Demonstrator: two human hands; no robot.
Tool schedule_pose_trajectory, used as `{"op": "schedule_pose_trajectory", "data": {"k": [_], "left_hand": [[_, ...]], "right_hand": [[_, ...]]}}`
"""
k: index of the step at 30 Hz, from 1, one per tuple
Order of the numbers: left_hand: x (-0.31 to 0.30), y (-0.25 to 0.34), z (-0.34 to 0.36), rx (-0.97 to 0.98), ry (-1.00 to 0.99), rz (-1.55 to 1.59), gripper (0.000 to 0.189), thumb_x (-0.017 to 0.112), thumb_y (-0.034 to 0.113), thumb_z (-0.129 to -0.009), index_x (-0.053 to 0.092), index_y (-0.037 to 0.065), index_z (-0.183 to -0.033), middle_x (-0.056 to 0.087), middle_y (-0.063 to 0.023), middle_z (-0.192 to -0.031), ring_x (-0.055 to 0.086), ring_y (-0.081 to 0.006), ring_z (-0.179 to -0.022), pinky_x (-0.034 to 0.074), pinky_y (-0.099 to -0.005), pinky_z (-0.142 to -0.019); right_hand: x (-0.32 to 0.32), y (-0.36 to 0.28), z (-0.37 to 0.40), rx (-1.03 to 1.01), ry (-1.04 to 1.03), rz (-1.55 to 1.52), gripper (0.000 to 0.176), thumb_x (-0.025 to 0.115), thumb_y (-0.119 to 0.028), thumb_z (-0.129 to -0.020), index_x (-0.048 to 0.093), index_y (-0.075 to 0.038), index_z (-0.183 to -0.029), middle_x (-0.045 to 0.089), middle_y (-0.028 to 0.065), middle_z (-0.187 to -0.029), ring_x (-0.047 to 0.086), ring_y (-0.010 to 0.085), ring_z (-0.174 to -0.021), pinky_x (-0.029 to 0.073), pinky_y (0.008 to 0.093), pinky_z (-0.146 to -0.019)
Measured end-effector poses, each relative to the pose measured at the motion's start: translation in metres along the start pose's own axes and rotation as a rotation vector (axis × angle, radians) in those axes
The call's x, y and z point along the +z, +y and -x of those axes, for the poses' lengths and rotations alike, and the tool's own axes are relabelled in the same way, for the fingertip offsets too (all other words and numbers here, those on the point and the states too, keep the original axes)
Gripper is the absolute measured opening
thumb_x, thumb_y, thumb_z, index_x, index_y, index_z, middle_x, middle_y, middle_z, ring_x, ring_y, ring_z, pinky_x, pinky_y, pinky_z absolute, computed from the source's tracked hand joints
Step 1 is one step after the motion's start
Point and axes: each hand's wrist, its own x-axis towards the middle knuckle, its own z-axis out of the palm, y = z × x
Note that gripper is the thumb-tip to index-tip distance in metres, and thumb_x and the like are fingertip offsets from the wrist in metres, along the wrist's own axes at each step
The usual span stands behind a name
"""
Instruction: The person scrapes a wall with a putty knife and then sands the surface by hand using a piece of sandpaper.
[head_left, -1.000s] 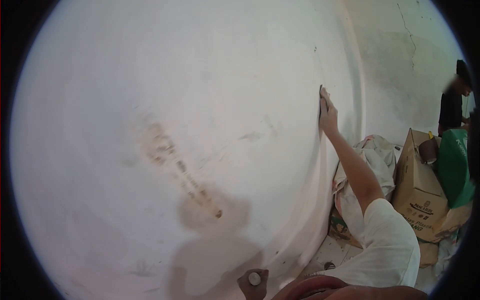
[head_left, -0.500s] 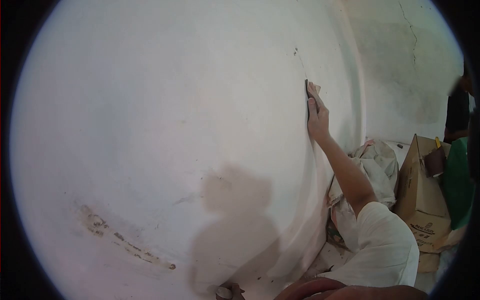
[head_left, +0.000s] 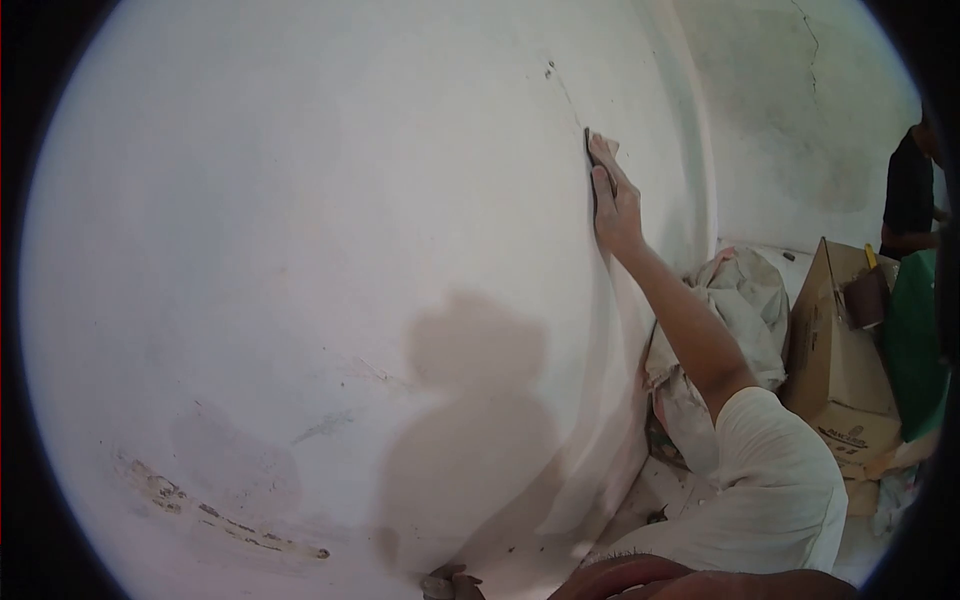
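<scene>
My right hand [head_left: 617, 208] reaches up and presses a piece of sandpaper [head_left: 607, 145] against the white wall [head_left: 300, 200]. The sheet shows a pale back and a dark edge along its left side. A thin crack with a small dark spot [head_left: 549, 70] runs up the wall just above it. At the bottom edge, my left hand [head_left: 466, 586] is partly in view, closed on a pale, rounded object [head_left: 437, 588] whose kind I cannot make out.
A damaged brown strip [head_left: 225, 515] marks the wall at lower left. On the right are a pale sack [head_left: 745, 300], a cardboard box [head_left: 840, 370], a brown cup-like item [head_left: 864, 300] and a green bag [head_left: 915, 345]. Another person in dark clothes [head_left: 905, 190] is at the far right.
My right hand and the sandpaper appear higher and slightly further left in view, and the wall marks have shifted too as my head moved. More of the other person shows.
</scene>
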Motion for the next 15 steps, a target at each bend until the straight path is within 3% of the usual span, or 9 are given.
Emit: {"op": "schedule_pose_trajectory", "data": {"k": [4, 5, 8, 11, 14, 15], "left_hand": [[0.002, 0.016, 0.007, -0.046, -0.066, -0.027, 0.025, 0.064, 0.022, -0.092, 0.044, 0.01, -0.1, 0.047, -0.0005, -0.061, 0.041, -0.0124, -0.048, 0.041, -0.0241, -0.048], [-0.005, -0.026, -0.004, 0.192, 0.003, 0.196, 0.024, 0.071, 0.019, -0.083, 0.057, 0.0, -0.088, 0.054, -0.0056, -0.067, 0.059, -0.0182, -0.057, 0.05, -0.0309, -0.056], [0.0, -0.011, 0.001, 0.174, 0.026, 0.162, 0.025, 0.067, 0.02, -0.085, 0.055, -0.001, -0.091, 0.054, -0.0067, -0.071, 0.058, -0.0176, -0.056, 0.05, -0.0303, -0.056], [-0.003, -0.016, -0.002, 0.205, -0.067, 0.16, 0.023, 0.066, 0.019, -0.086, 0.054, -0.001, -0.089, 0.053, -0.0075, -0.073, 0.056, -0.0167, -0.056, 0.051, -0.0302, -0.056], [0.012, -0.014, -0.006, 0.141, -0.137, 0.187, 0.019, 0.067, 0.015, -0.085, 0.055, 0.0, -0.088, 0.052, -0.0051, -0.07, 0.054, -0.0152, -0.055, 0.049, -0.0297, -0.055], [0.025, 0.01, 0.001, 0.242, -0.118, 0.132, 0.014, 0.067, 0.009, -0.083, 0.055, 0.001, -0.085, 0.051, -0.0031, -0.068, 0.054, -0.0143, -0.056, 0.046, -0.0281, -0.054]], "right_hand": [[-0.016, 0.0, 0.113, 0.031, -0.094, 0.064, 0.036, 0.043, -0.002, -0.097, 0.049, 0.005, -0.132, 0.045, 0.0235, -0.141, 0.037, 0.0346, -0.137, 0.025, 0.0384, -0.115], [-0.022, -0.005, 0.143, 0.054, -0.134, 0.06, 0.037, 0.044, -0.001, -0.097, 0.049, 0.004, -0.133, 0.045, 0.0235, -0.141, 0.037, 0.035, -0.137, 0.025, 0.0389, -0.115], [-0.051, -0.022, 0.201, 0.147, -0.297, -0.001, 0.037, 0.043, -0.005, -0.098, 0.048, 0.004, -0.134, 0.046, 0.0229, -0.141, 0.037, 0.0343, -0.137, 0.027, 0.0397, -0.114], [-0.076, -0.035, 0.229, 0.374, -0.375, -0.114, 0.037, 0.042, -0.01, -0.1, 0.047, 0.004, -0.135, 0.047, 0.0217, -0.14, 0.039, 0.0326, -0.136, 0.029, 0.0387, -0.113], [-0.103, -0.058, 0.234, 0.449, -0.408, -0.082, 0.039, 0.04, -0.014, -0.102, 0.046, 0.004, -0.136, 0.048, 0.0206, -0.14, 0.04, 0.0312, -0.135, 0.029, 0.038, -0.112], [-0.111, -0.066, 0.23, 0.491, -0.392, -0.098, 0.039, 0.04, -0.014, -0.102, 0.045, 0.004, -0.136, 0.048, 0.0204, -0.14, 0.04, 0.0308, -0.136, 0.029, 0.0379, -0.112]]}}
